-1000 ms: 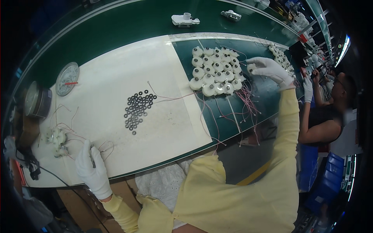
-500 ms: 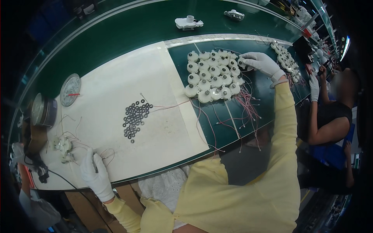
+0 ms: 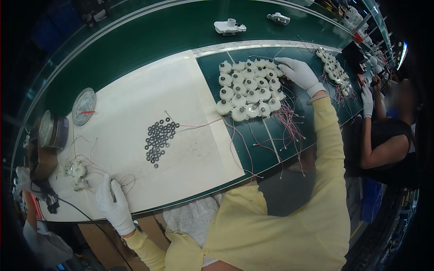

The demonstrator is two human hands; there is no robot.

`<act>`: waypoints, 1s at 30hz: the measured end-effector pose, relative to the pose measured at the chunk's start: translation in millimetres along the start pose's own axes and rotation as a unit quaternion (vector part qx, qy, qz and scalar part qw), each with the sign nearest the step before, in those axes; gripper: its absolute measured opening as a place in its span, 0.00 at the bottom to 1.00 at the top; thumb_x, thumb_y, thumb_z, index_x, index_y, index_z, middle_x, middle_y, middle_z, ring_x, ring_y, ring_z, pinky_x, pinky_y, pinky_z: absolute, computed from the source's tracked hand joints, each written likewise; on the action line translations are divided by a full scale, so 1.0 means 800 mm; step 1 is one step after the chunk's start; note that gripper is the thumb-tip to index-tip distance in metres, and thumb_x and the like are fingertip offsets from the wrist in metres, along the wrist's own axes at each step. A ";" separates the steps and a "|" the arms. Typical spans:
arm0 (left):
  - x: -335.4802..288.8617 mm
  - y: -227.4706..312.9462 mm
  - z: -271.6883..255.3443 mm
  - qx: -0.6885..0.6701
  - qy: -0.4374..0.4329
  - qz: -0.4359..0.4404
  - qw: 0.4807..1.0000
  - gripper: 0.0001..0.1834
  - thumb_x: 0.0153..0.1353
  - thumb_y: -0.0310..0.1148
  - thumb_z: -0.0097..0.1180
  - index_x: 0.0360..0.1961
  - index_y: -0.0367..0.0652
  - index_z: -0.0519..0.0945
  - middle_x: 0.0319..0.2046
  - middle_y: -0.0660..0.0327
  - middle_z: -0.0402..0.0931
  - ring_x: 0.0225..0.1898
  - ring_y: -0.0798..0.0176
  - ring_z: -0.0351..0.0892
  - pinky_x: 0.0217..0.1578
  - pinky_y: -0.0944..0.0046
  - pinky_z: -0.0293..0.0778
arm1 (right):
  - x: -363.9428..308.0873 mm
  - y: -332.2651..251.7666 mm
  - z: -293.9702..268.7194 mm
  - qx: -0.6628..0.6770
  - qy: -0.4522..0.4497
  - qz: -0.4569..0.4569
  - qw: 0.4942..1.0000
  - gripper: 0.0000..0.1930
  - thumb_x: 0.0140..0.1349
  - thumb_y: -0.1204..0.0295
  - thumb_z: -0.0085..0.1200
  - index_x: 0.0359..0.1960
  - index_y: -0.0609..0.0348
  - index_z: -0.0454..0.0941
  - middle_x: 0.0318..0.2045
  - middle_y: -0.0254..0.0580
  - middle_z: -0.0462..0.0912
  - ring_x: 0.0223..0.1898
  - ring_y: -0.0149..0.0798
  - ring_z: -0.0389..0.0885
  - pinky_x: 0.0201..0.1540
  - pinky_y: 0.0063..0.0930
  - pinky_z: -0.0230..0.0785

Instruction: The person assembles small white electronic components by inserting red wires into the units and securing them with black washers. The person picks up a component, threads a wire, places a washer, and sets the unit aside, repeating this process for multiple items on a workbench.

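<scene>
My right hand [image 3: 298, 74], in a white glove, reaches to the far right corner of a block of round white motors [image 3: 251, 83] with dark centre shafts. Its fingers rest on the white motor [image 3: 279, 71] at that corner and partly cover it; the thumb's grip is not clear. Pink and white wires [image 3: 291, 124] trail from the block's right side. Near the front left edge, my gloved left hand [image 3: 113, 203] lies with its fingers stretched apart. Beside it are a few white motors [image 3: 77, 171] with loose wires. A dark spot between its fingers is too small to make out.
Small dark rings [image 3: 158, 140] lie loose on the white sheet [image 3: 199, 153]. A clear round dish [image 3: 84, 107] and a tin [image 3: 54, 128] stand at the left. White housings [image 3: 229, 28] sit on the far green surface. More motors [image 3: 333, 72] lie right, near a co-worker [image 3: 384, 140].
My right hand has pushed the corner motor slightly left against the block, and its fingers have shifted over the top of it. My left hand has barely moved.
</scene>
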State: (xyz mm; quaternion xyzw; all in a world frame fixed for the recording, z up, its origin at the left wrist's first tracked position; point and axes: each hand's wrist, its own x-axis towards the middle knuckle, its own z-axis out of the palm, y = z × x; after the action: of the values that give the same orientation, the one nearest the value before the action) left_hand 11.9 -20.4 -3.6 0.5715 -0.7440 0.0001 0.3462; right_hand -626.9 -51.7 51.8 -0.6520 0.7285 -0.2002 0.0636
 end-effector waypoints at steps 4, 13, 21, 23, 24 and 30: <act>0.000 0.001 -0.001 0.008 0.000 -0.001 1.000 0.17 0.67 0.26 0.61 0.57 0.38 0.84 0.39 0.54 0.84 0.38 0.53 0.77 0.42 0.55 0.73 | -0.009 -0.007 -0.010 0.026 0.038 0.039 0.998 0.20 0.73 0.62 0.54 0.60 0.59 0.82 0.46 0.49 0.89 0.42 0.40 0.88 0.49 0.30 0.77; -0.001 0.002 -0.003 0.007 -0.005 -0.006 1.000 0.17 0.67 0.26 0.62 0.57 0.38 0.84 0.42 0.54 0.85 0.39 0.54 0.78 0.43 0.56 0.74 | -0.029 -0.049 -0.055 0.055 0.312 0.114 0.941 0.18 0.74 0.59 0.53 0.54 0.57 0.85 0.37 0.47 0.88 0.38 0.39 0.88 0.45 0.31 0.76; 0.002 0.036 -0.021 0.166 -0.009 0.028 0.986 0.17 0.64 0.26 0.65 0.55 0.41 0.85 0.33 0.59 0.81 0.32 0.55 0.76 0.36 0.55 0.73 | -0.032 -0.064 -0.029 0.010 0.185 0.007 0.983 0.17 0.72 0.63 0.56 0.55 0.58 0.84 0.45 0.54 0.88 0.46 0.52 0.88 0.51 0.34 0.77; -0.004 0.040 -0.034 0.169 0.015 0.061 0.984 0.18 0.62 0.25 0.66 0.54 0.42 0.85 0.30 0.60 0.78 0.30 0.54 0.75 0.33 0.53 0.71 | -0.041 -0.094 -0.037 0.089 0.155 0.015 0.984 0.16 0.73 0.67 0.56 0.58 0.60 0.83 0.45 0.46 0.90 0.43 0.33 0.87 0.49 0.26 0.75; -0.009 0.038 -0.045 0.183 0.027 0.073 0.980 0.18 0.61 0.25 0.67 0.53 0.43 0.85 0.28 0.60 0.77 0.29 0.54 0.74 0.32 0.53 0.71 | -0.045 -0.119 -0.033 0.136 0.169 -0.017 0.976 0.16 0.75 0.68 0.54 0.59 0.60 0.83 0.44 0.37 0.89 0.39 0.26 0.82 0.46 0.23 0.74; 0.013 0.049 -0.028 0.109 0.058 0.075 0.990 0.18 0.57 0.25 0.67 0.50 0.46 0.88 0.24 0.61 0.77 0.26 0.55 0.73 0.31 0.55 0.70 | -0.069 -0.276 0.027 0.279 -0.013 -0.116 0.953 0.16 0.74 0.76 0.52 0.60 0.65 0.81 0.37 0.32 0.84 0.37 0.23 0.75 0.40 0.17 0.67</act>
State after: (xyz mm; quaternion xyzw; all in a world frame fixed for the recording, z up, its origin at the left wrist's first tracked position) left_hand -11.0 -7.1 34.5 0.5478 -0.7586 0.1405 0.3235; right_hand -407.2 -18.0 105.6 -0.6906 0.5621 -0.3932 0.2292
